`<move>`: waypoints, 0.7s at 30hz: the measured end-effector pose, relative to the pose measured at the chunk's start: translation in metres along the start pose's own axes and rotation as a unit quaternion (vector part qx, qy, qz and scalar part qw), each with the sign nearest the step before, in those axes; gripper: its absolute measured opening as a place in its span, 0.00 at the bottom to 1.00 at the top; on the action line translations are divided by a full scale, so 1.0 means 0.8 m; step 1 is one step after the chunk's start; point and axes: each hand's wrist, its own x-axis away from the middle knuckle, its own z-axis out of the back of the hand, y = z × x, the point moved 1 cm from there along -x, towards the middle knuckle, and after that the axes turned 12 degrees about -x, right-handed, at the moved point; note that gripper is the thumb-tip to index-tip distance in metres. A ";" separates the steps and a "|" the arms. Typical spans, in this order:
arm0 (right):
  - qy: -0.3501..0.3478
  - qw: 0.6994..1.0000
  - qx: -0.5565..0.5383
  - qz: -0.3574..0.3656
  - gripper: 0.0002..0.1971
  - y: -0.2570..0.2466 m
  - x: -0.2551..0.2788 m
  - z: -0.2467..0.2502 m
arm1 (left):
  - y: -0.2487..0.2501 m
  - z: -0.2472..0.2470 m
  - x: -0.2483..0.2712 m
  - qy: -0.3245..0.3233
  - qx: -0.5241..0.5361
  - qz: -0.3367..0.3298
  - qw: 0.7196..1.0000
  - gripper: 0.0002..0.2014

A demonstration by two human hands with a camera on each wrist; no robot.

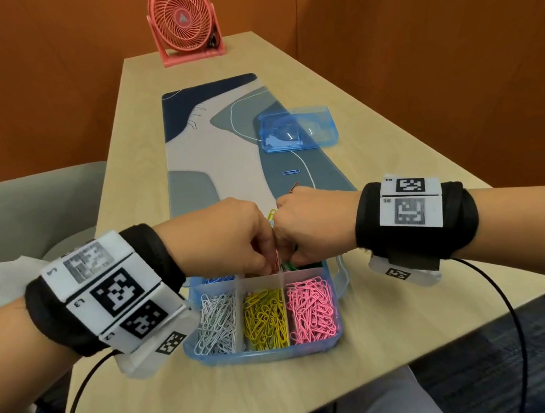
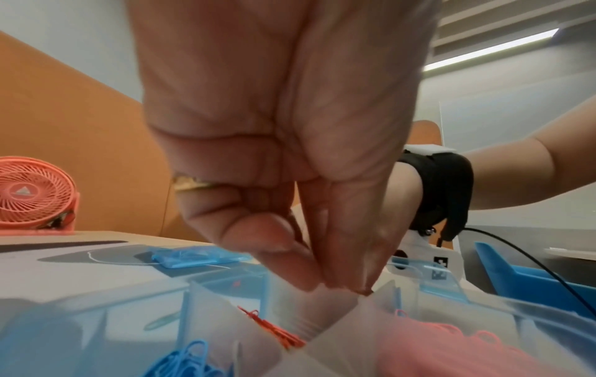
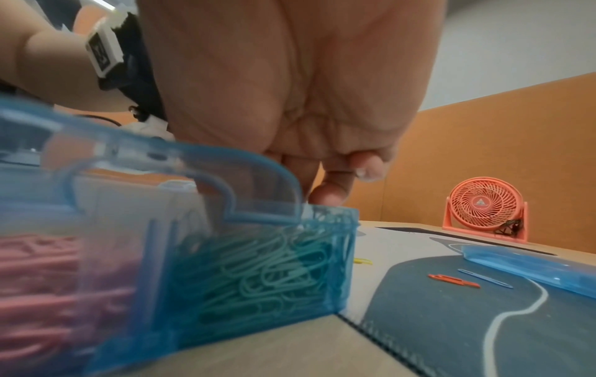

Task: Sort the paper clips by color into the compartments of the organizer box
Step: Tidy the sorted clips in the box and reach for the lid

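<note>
Evidently the sorting is close to done: both hands are at the back row of the organizer box [image 1: 340,332], which sits on the table [image 1: 377,161] at the near end of a patterned mat [image 1: 225,150]. The left hand [image 1: 220,235] has its fingers [image 2: 290,260] pinched together above the middle back compartment, where red clips [image 2: 274,331] lie; a sliver of red shows at the fingertips in the head view, so it is probably dropping a red clip. The right hand [image 1: 313,222] is curled over the green clips [image 3: 258,265] in the back right compartment; whether it grips one cannot be told.

Front row, left to right: white clips [image 1: 216,323], yellow clips [image 1: 264,318], pink clips [image 1: 312,306]. Blue clips [image 2: 183,362] fill the back left compartment.

Still on the mat are a blue clip [image 1: 290,172], a red clip [image 1: 294,188] and a yellow clip [image 3: 362,261]. The next move likely calls for reaching out to these. The box's lid [image 1: 298,129] lies farther back.
</note>
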 end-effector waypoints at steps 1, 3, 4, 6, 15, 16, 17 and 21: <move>0.004 1.000 -0.006 -0.004 0.08 -0.001 0.000 -0.001 | -0.002 0.000 0.001 -0.007 -0.004 0.005 1.000 0.04; 0.016 1.000 -0.016 -0.013 0.12 -0.003 0.000 -0.004 | -0.004 -0.001 0.005 -0.034 -0.014 0.008 0.999 0.02; 0.023 0.999 -0.023 -0.016 0.14 -0.004 0.000 -0.005 | -0.005 -0.002 0.006 -0.044 -0.017 0.008 0.999 0.02; 0.031 0.998 -0.043 -0.024 0.15 -0.005 0.000 -0.006 | -0.008 -0.006 0.007 -0.043 -0.022 0.010 0.999 0.03; -0.003 0.990 -0.134 -0.045 0.07 0.007 0.001 -0.005 | -0.010 -0.014 0.008 -0.029 0.003 0.012 0.999 0.04; -0.005 0.989 -0.142 -0.045 0.07 0.009 0.002 -0.004 | -0.012 -0.013 0.009 -0.035 0.023 0.012 0.999 0.04; -0.005 0.987 -0.154 -0.044 0.07 0.011 0.003 -0.003 | -0.013 -0.012 0.009 -0.042 0.040 0.011 0.998 0.04; 0.003 0.976 -0.215 -0.045 0.09 0.016 0.008 0.000 | -0.013 -0.011 0.009 -0.039 0.047 0.007 0.998 0.03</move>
